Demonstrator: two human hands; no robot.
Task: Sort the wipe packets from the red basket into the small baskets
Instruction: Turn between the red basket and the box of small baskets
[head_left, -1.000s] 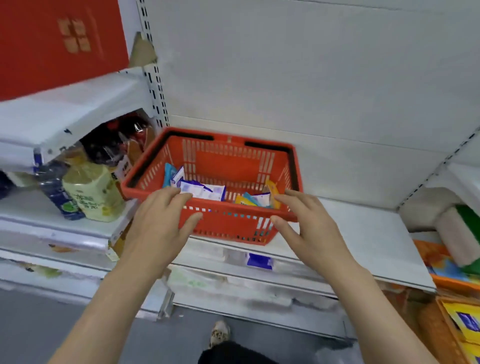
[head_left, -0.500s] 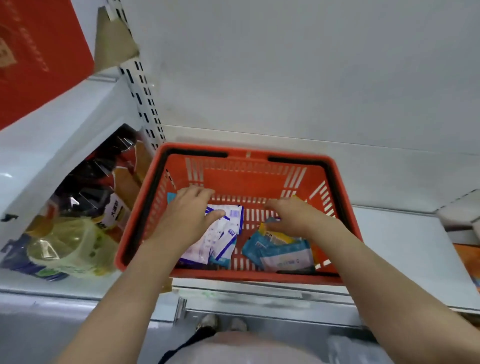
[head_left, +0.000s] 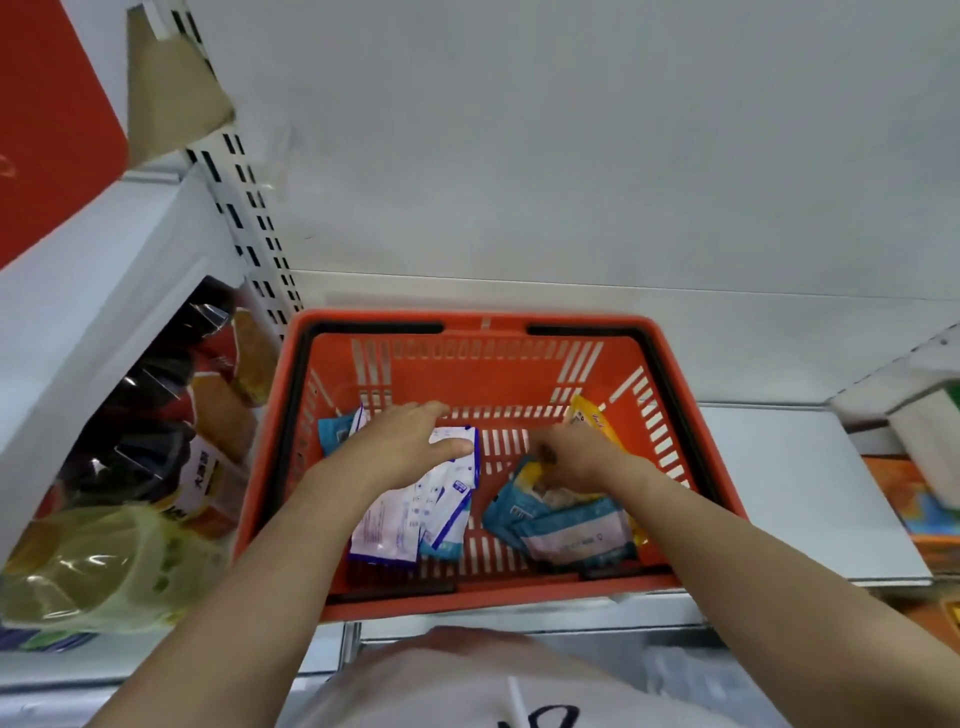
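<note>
Red basket (head_left: 691, 467) on white shelf (head_left: 789, 493), both hands inside, left hand (head_left: 400, 447) spread over wipe packets (head_left: 415, 514)

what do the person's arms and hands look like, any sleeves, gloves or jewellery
Both forearms are bare up to the frame edge, with no sleeves showing. The left hand and right hand wear no gloves; no watch, bracelet or ring is visible.

Right hand (head_left: 571, 457) blurred, grip unclear
</note>
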